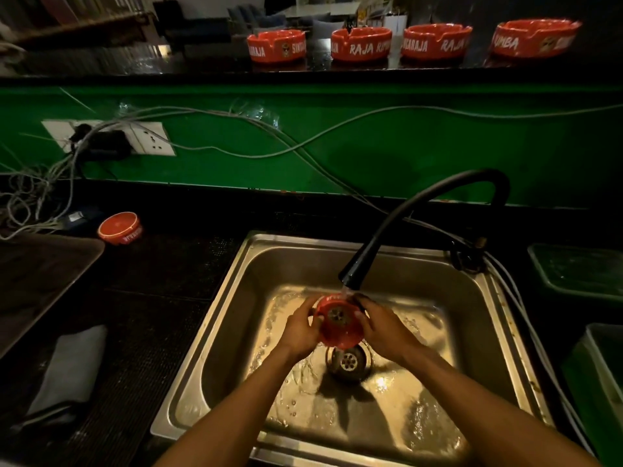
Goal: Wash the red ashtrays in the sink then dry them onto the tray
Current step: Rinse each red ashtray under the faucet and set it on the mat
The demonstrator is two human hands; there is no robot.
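1. Now both hands, left hand (300, 326) and right hand (379, 326), grip the red ashtray (338, 323) over the sink (472, 332) drain.
2. Best to turn it under the faucet (350, 276) stream, rinsing every notch.

- First ashtray on the upper ledge (277, 46), leftmost: white lettering "…ARAJA" on the left face, "SINGA…" on the right, cut off by the curve.
- Second ashtray on the ledge (361, 44): "RAJA RIM…", the end out of sight.
- Third ashtray on the ledge (437, 41): "…NGARAJA" and "RAJA…".
- Fourth ashtray on the ledge (537, 38), rightmost: "…IMBA".
- Ashtray on the counter (119, 228): white lettering on the wall, upside down, not legible.
- Ashtray under the tap (338, 321): white marks on the rim, unreadable.
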